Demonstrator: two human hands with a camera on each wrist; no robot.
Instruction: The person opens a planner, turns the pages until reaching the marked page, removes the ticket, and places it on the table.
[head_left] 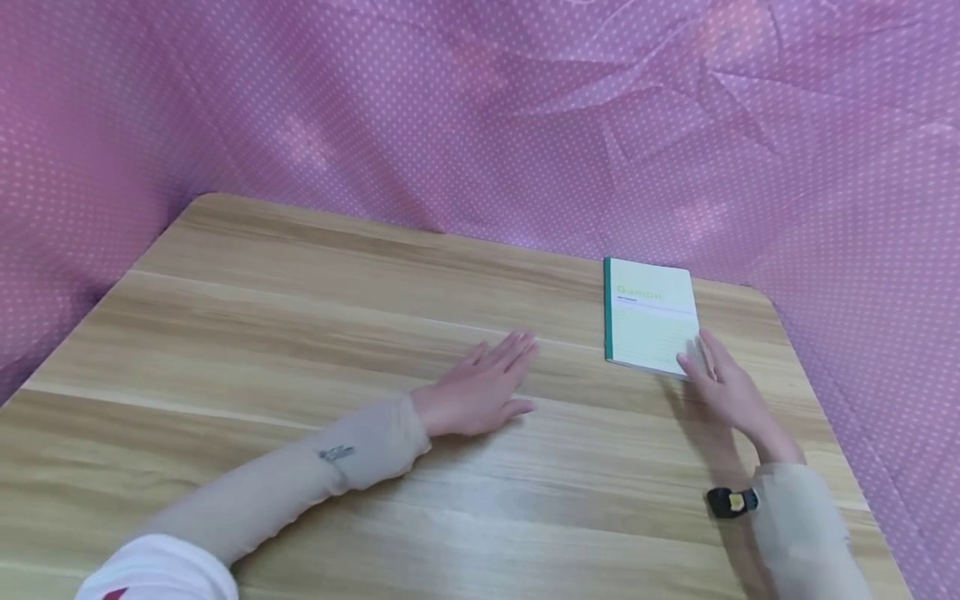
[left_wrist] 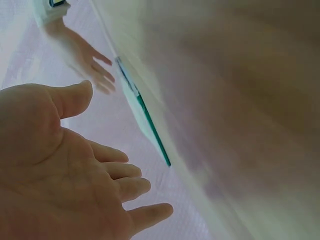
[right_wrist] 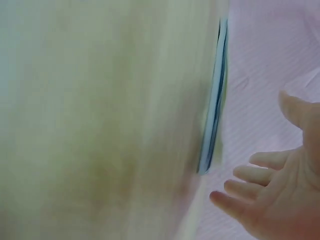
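Observation:
A notebook (head_left: 648,321) with a pale cover and a green spine lies closed near the back right of the wooden table. Beside its lower right corner is my right hand (head_left: 723,392), fingers spread and fairly straight, gripping nothing; whether it touches the cover I cannot tell from the head view. In the right wrist view a gap shows between that hand (right_wrist: 280,185) and the notebook's page edges (right_wrist: 214,100). My left hand (head_left: 480,383) is over the middle of the table, left of the notebook, its fingers extended and thumb apart. Nothing is in its palm (left_wrist: 65,175).
The wood-grain table (head_left: 300,333) has rounded back corners. Behind it and along both sides hangs a pink dotted cloth (head_left: 450,125). A black band with a small device (head_left: 731,502) is at my right wrist, over the beige sleeve (head_left: 802,525).

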